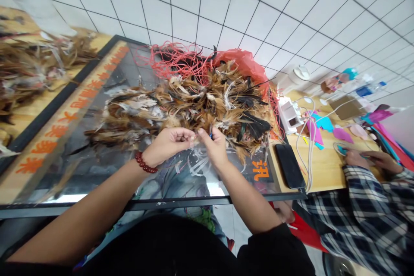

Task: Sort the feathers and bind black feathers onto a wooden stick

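Glass-topped table [106, 177], feathers [207, 103] heaped at twelve o'clock, red bag [244, 62] at one — and now the left hand [173, 142] and right hand [215, 146] meet, fingertips pinching a small pale piece [194, 137] at the heap's near edge.

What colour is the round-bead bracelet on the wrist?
The round-bead bracelet is dark red, seen best in the head view.

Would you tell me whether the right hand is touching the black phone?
Apart. The head view shows the right hand over the glass-topped table, with a plain gap between it and the black phone.
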Tool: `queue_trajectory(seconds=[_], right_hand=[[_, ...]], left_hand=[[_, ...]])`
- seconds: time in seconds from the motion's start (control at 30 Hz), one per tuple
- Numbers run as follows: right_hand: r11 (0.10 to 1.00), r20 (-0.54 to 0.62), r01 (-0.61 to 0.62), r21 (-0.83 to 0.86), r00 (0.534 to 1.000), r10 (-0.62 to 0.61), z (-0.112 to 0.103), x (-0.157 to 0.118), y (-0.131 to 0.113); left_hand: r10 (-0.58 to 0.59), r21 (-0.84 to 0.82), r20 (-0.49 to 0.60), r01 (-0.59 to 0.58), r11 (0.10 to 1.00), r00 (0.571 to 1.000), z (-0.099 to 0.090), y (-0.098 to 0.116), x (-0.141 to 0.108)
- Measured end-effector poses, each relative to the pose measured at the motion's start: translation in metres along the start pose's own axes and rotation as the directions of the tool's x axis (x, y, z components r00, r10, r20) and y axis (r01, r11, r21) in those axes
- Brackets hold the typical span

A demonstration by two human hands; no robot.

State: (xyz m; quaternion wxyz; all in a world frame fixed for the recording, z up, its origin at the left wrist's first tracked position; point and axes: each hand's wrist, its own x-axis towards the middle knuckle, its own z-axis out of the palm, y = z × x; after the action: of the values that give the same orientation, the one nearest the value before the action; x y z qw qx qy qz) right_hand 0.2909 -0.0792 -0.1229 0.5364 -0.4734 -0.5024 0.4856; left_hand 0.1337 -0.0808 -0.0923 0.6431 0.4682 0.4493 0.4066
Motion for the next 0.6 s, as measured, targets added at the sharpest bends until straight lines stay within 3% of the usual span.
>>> queue_trajectory(seconds=[0.1, 0.23, 0.3, 0.37, 0.47, 0.53, 0.6], right_hand=[[0.994, -0.075, -0.041, 0.097, 0.996, 0.049, -0.002, 0.003, 0.001], [0.989, -0.121, -0.030, 0.147, 0.991, 0.048, -0.003, 0.005, 0.000], [0.990, -0.157, -0.022, 0.140, 0.987, 0.044, -0.004, 0.006, -0.001], [0.992, -0.191, -0.022, 0.122, 0.981, 0.045, -0.004, 0.007, -0.002], [0.997, -0.189, -0.017, 0.071, 0.981, 0.030, -0.005, 0.006, -0.003], [0.999, -0.145, -0.001, 0.032, 0.989, 0.005, -0.006, 0.005, -0.004], [1.000, -0.069, 0.025, 0.018, 0.997, -0.024, -0.005, 0.002, -0.005]], left_hand=[[0.090, 0.107, -0.139, -0.075, 0.991, 0.986, -0.007, 0.002, 0.001], [0.238, 0.209, -0.326, -0.176, 0.962, 0.915, -0.014, 0.004, 0.003], [0.295, 0.234, -0.377, -0.218, 0.948, 0.878, -0.016, 0.005, 0.003], [0.400, 0.317, -0.418, -0.282, 0.906, 0.815, -0.015, 0.007, 0.001], [0.540, 0.455, -0.400, -0.352, 0.818, 0.740, -0.010, 0.013, -0.004], [0.535, 0.448, -0.349, -0.364, 0.816, 0.770, -0.006, 0.015, -0.005], [0.439, 0.366, -0.266, -0.331, 0.870, 0.858, -0.002, 0.015, -0.005]])
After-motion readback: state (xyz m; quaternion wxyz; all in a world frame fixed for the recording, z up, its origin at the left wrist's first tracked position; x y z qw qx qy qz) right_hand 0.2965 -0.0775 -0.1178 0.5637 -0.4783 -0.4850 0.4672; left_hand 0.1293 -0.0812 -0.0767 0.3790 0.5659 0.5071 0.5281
